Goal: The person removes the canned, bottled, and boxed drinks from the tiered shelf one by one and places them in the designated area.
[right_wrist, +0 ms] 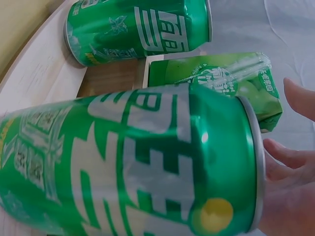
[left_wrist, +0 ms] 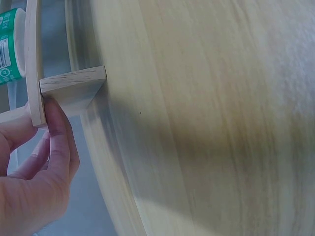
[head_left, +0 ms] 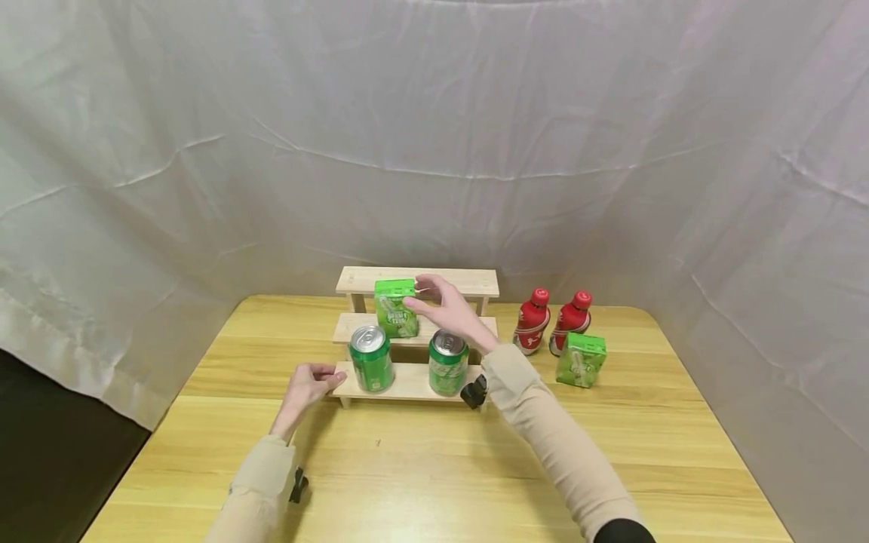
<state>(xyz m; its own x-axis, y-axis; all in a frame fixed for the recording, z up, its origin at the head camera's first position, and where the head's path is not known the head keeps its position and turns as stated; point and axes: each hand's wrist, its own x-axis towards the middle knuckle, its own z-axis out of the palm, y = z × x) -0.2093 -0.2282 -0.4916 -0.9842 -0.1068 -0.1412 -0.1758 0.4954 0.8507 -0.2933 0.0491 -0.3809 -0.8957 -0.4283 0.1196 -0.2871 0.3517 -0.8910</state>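
A three-tier wooden display stand (head_left: 410, 383) is on the table. My left hand (head_left: 305, 389) pinches the left end of its lowest board, thumb on top and fingers beneath, as the left wrist view shows. On the middle tier a green juice box (head_left: 396, 311) stands upright, a straw in clear wrap on its side. Beside its right edge is my right hand (head_left: 451, 308), thumb and fingers spread and just off the carton in the right wrist view. Two green soda cans stand on the lowest tier, the left can (head_left: 371, 366) and the right can (head_left: 447, 369), under my right wrist.
Right of the stand, two red bottles, one (head_left: 532, 326) nearer the stand and another (head_left: 571, 323), stand on the wooden table (head_left: 421, 467). In front of them is a second green juice box (head_left: 581, 361). Grey cloth (head_left: 434, 136) hangs behind and at the sides.
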